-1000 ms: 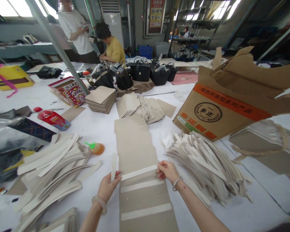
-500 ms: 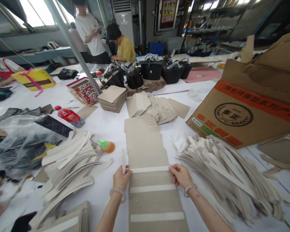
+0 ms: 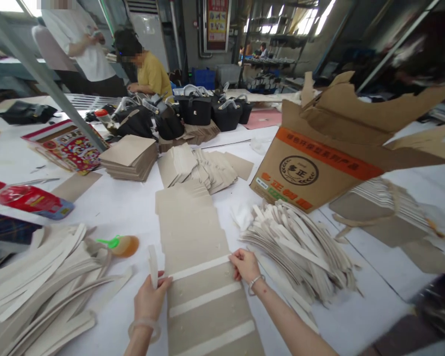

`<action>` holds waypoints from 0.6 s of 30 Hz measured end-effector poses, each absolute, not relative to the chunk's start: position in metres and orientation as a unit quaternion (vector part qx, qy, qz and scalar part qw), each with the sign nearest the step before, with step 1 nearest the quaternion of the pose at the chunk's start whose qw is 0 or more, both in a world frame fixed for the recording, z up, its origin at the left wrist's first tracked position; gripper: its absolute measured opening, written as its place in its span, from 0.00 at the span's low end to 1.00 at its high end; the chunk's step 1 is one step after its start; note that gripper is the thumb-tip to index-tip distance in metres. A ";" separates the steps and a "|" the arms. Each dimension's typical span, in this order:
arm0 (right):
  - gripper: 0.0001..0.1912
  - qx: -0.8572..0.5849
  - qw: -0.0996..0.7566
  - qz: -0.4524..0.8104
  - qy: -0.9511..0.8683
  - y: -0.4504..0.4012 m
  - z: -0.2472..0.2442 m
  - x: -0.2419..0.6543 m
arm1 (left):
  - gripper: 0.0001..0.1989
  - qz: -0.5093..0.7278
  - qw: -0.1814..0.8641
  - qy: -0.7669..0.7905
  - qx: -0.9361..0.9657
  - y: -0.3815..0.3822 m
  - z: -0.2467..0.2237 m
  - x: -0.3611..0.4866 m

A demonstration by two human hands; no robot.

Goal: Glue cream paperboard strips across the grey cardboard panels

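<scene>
A row of overlapping grey-beige card panels (image 3: pixel 187 222) runs away from me across the white table, with white strips lying crosswise on the nearer ones. One white strip (image 3: pixel 200 267) lies across a panel between my hands. My left hand (image 3: pixel 150 295) is closed at its left end, thumb and finger pinching there, and a second pale strip (image 3: pixel 153 266) sticks up from the same hand. At the right end, my right hand (image 3: pixel 245 267) pinches the strip at the panel's edge. Loose strips are heaped on the left (image 3: pixel 55 291) and in a pile on the right (image 3: pixel 300 252).
A green-tipped squeeze bottle (image 3: pixel 124 245) stands near my left hand. Beyond are a stack of card pieces (image 3: pixel 128 158), a red bottle (image 3: pixel 33 199), a large cardboard box (image 3: pixel 311 163) and several black handbags (image 3: pixel 195 109). A person in yellow (image 3: pixel 154 74) sits across the table.
My view has turned to the right, so the table's things appear further left and more shows beyond the cardboard box. Both hands stay at the ends of the same strip.
</scene>
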State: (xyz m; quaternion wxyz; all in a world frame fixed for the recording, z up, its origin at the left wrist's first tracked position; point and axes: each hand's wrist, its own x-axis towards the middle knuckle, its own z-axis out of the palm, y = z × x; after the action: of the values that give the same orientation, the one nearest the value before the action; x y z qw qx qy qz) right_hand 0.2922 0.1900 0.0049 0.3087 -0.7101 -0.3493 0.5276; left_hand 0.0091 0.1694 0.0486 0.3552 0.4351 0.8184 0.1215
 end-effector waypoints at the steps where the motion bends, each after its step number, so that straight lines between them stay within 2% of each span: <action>1: 0.10 -0.713 0.309 0.525 -0.349 0.190 0.005 0.292 | 0.17 0.114 0.355 0.819 0.437 0.170 0.049 0.009; 10: 0.08 -0.733 0.287 0.488 -0.377 0.190 0.012 0.288 | 0.14 0.088 0.331 0.825 0.450 0.172 0.050 0.016; 18: 0.07 -0.759 0.203 0.412 -0.461 0.193 0.021 0.287 | 0.07 0.098 0.286 0.820 0.486 0.168 0.041 0.021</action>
State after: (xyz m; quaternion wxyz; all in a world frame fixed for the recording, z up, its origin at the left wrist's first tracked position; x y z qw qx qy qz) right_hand 0.2866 0.1933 0.0210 0.2030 -0.7594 -0.4610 0.4119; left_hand 0.0212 0.1680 0.0410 0.2859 0.4856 0.8202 0.0982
